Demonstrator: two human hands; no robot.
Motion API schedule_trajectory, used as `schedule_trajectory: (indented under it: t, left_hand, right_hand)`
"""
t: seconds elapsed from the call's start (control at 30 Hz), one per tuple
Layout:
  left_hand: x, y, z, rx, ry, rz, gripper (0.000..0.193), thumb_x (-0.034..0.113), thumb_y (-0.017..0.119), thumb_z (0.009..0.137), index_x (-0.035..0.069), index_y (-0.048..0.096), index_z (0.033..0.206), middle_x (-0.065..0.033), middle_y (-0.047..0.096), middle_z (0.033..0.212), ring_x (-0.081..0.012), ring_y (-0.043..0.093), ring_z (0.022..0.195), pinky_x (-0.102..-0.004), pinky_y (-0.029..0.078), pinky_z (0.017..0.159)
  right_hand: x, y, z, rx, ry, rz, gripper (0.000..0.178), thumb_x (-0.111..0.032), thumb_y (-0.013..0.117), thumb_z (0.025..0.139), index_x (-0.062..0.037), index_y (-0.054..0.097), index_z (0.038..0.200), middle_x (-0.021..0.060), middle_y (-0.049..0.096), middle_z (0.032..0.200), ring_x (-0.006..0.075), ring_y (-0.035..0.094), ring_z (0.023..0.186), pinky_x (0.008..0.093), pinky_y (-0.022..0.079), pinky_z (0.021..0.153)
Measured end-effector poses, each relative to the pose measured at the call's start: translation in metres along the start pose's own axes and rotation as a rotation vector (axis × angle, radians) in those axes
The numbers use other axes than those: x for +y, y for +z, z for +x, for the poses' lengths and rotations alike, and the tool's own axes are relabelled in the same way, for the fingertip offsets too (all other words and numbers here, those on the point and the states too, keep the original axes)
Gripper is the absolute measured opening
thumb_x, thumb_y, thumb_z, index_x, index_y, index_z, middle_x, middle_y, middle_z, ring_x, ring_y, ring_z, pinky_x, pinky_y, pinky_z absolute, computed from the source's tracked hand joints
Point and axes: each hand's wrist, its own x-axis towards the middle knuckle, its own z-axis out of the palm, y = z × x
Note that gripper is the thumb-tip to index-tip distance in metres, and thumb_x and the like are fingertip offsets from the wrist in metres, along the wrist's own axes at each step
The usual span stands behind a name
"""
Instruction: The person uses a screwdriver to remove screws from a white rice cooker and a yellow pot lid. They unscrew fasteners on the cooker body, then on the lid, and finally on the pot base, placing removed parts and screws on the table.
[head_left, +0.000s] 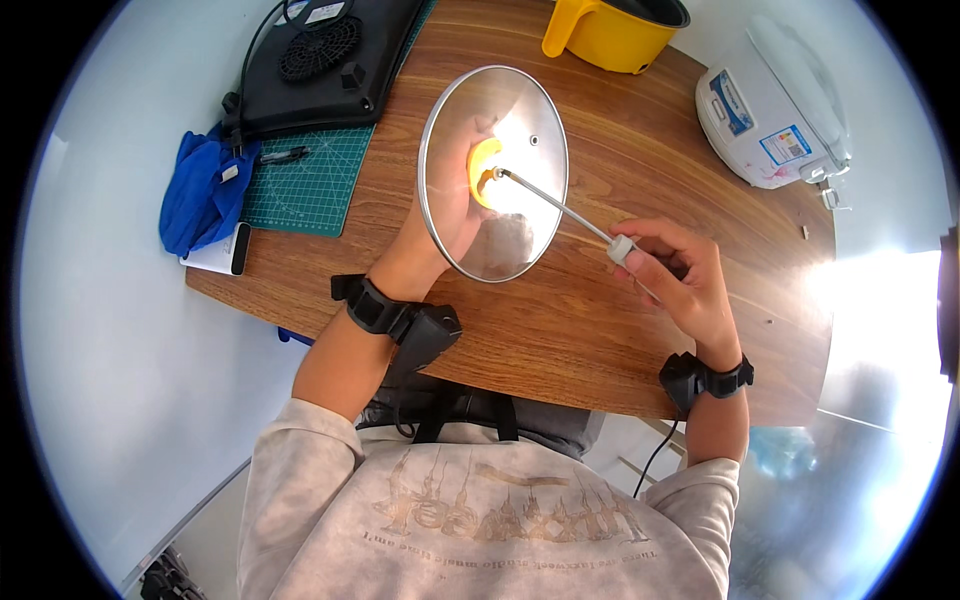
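A round glass lid (492, 110) with a metal rim is held up on edge above the wooden table (640, 170). My left hand (447, 215) is behind the glass, gripping the lid's yellow knob (483, 172). In my right hand (680, 280) is a screwdriver (560, 208) with a pale handle. Its thin metal shaft runs up and left, and its tip rests at the lid's centre, against the knob. Both wrists wear black bands.
A yellow pot (612, 30) stands at the table's far edge. A white appliance (770, 110) lies to the right. To the left sit a green cutting mat (310, 185), a black hotplate turned underside up (320, 55), a blue cloth (198, 190) and a pen (283, 155).
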Motion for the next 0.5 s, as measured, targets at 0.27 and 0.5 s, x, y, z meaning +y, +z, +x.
schedule_trajectory:
  t: [0.27,0.5]
  left_hand:
    - [-0.003,-0.006,0.004,0.106,0.037,0.184,0.022,0.022,0.044,0.106,0.006,0.059,0.112,-0.0037,0.061,0.102,-0.0112,0.06,0.097,-0.0264,0.052,0.085]
    - [0.001,-0.012,0.005,-0.033,0.465,0.649,0.025,0.025,0.04,0.109,0.005,0.054,0.101,-0.0058,0.055,0.094,-0.0113,0.053,0.083,-0.0241,0.047,0.075]
  right_hand:
    - [-0.005,0.001,-0.002,-0.13,0.1,0.148,0.031,-0.018,0.058,0.104,0.0015,0.064,0.126,0.0073,0.07,0.085,0.0076,0.059,0.06,0.0215,0.043,0.049]
    - [-0.008,0.001,-0.002,-0.173,0.201,0.198,0.033,-0.022,0.054,0.106,0.0002,0.061,0.13,0.006,0.07,0.083,0.0071,0.058,0.057,0.0211,0.042,0.046]
